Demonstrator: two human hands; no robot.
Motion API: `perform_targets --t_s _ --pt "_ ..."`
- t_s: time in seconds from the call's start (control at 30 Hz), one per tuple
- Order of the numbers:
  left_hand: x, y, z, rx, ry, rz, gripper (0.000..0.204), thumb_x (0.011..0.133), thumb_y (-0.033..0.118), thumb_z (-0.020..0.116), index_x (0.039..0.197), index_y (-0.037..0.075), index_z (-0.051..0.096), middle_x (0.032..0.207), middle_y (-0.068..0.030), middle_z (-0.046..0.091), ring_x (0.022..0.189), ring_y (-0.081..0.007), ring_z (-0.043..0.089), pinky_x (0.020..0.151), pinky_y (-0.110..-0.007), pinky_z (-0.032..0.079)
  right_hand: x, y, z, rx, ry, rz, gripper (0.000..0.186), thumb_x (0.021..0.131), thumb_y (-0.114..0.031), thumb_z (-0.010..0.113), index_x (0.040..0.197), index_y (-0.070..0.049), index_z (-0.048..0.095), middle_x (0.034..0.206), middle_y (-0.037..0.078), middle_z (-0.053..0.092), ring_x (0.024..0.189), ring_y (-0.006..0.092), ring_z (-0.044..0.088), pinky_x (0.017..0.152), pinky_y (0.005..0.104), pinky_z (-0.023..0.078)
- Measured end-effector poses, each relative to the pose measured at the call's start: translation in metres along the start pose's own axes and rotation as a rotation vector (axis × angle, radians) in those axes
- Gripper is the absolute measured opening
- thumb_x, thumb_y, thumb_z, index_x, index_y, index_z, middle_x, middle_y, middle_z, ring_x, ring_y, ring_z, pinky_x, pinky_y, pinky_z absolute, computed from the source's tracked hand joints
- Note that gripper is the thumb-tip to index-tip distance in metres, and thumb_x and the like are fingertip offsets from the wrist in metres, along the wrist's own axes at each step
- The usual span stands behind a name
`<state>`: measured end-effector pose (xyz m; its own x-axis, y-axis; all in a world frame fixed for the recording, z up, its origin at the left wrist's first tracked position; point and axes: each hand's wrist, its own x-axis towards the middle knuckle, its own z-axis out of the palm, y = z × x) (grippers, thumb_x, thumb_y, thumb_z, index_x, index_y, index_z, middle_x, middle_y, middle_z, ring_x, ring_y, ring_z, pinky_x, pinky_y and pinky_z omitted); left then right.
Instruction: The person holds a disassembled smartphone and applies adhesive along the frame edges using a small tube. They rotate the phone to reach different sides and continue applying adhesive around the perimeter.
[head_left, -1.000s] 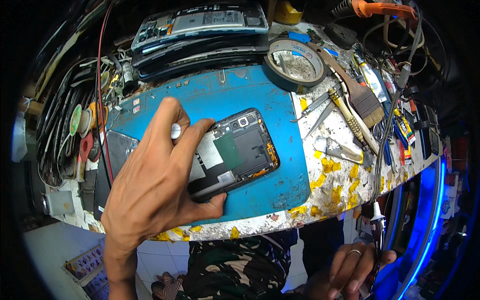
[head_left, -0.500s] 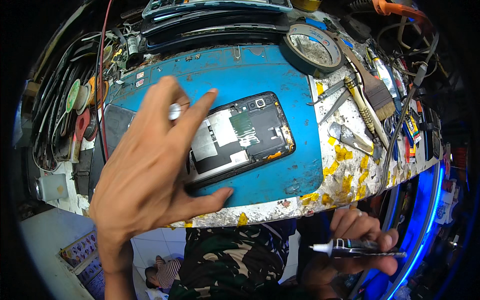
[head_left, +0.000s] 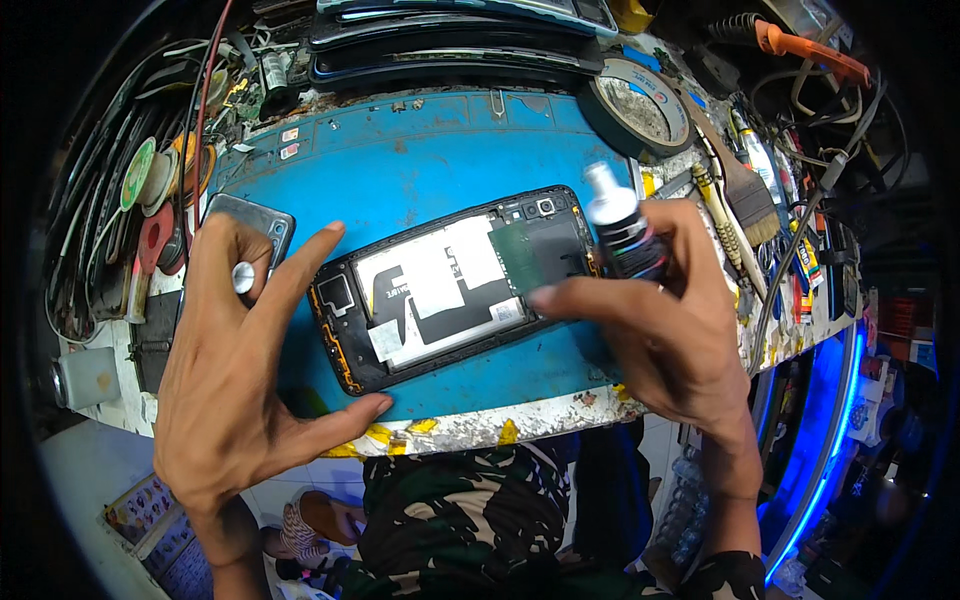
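An opened phone (head_left: pixel 436 290) lies back side up on a blue mat (head_left: pixel 400 150), its battery, cameras and orange flex parts showing. At the phone's left end is my left hand (head_left: pixel 240 370), index finger and thumb spread apart. Its curled fingers hold a small white cap (head_left: pixel 243 277). My right hand (head_left: pixel 680 330) grips a dark glue tube (head_left: pixel 632 240) by the phone's right end, the white nozzle pointing up. My right thumb reaches over the phone's lower right edge; whether it touches I cannot tell.
Another phone (head_left: pixel 262 222) lies behind my left hand. Phone frames (head_left: pixel 450 50) are stacked at the back. A tape roll (head_left: pixel 636 108), a brush (head_left: pixel 755 200) and loose tools crowd the right. Solder spools (head_left: pixel 150 185) and a small jar (head_left: pixel 88 376) stand left.
My right hand has risen from below the table edge to the phone's right end, carrying the tube, now nozzle up. My left hand has moved left, uncovering the phone's left end.
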<state>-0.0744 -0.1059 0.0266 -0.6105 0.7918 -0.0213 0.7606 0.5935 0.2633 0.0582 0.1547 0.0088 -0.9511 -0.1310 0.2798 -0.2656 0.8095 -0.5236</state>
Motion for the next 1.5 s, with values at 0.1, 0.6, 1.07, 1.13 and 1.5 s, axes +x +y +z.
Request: perform_targets --t_s 0.1,0.6,1.07,1.13,1.5 --pt "-0.006 -0.005 -0.002 -0.006 -0.027 -0.021 0.099 0.047 0.039 0.087 0.135 0.012 0.053 0.107 -0.0161 0.038 0.098 -0.0331 0.046 0.085 -0.045 0.041 0.007 -0.002 0.004 -0.094 -0.015 0.074 0.049 0.062 -0.01 0.083 0.108 -0.018 0.07 0.106 0.011 0.049 0.097 0.0258 0.052 0.08 0.0373 0.044" --pt "-0.01 -0.021 0.006 -0.146 -0.025 -0.009 0.093 0.048 0.04 0.087 0.13 0.008 0.057 0.101 -0.0133 0.036 0.092 -0.0286 0.043 0.082 -0.038 0.041 0.047 0.011 -0.001 -0.121 -0.162 -0.003 0.076 0.049 -0.034 0.091 0.119 -0.023 0.065 0.114 0.014 0.047 0.107 0.0314 0.05 0.09 0.04 0.044" --pt "-0.012 -0.028 0.01 -0.156 -0.006 0.028 0.093 0.049 0.039 0.087 0.131 0.009 0.057 0.1 -0.0127 0.035 0.09 -0.0272 0.043 0.082 -0.038 0.04 0.057 0.007 0.005 -0.119 -0.192 0.096 0.084 0.048 -0.037 0.091 0.126 -0.022 0.062 0.118 0.014 0.045 0.109 0.0315 0.05 0.09 0.0419 0.045" --pt "-0.012 -0.028 0.011 -0.171 -0.012 0.014 0.093 0.049 0.039 0.087 0.131 0.01 0.056 0.1 -0.0129 0.035 0.091 -0.0273 0.043 0.082 -0.038 0.04 0.058 0.005 0.011 -0.076 -0.228 -0.005 0.085 0.049 -0.038 0.09 0.127 -0.021 0.061 0.116 0.014 0.045 0.106 0.0307 0.05 0.087 0.0415 0.045" --pt "-0.012 -0.028 0.009 -0.174 -0.033 -0.008 0.09 0.05 0.041 0.087 0.13 0.011 0.057 0.107 -0.015 0.037 0.096 -0.0302 0.045 0.086 -0.041 0.04 0.063 -0.002 0.022 -0.069 -0.2 -0.017 0.084 0.051 -0.044 0.09 0.126 -0.024 0.061 0.118 0.017 0.044 0.108 0.0337 0.05 0.087 0.0441 0.046"
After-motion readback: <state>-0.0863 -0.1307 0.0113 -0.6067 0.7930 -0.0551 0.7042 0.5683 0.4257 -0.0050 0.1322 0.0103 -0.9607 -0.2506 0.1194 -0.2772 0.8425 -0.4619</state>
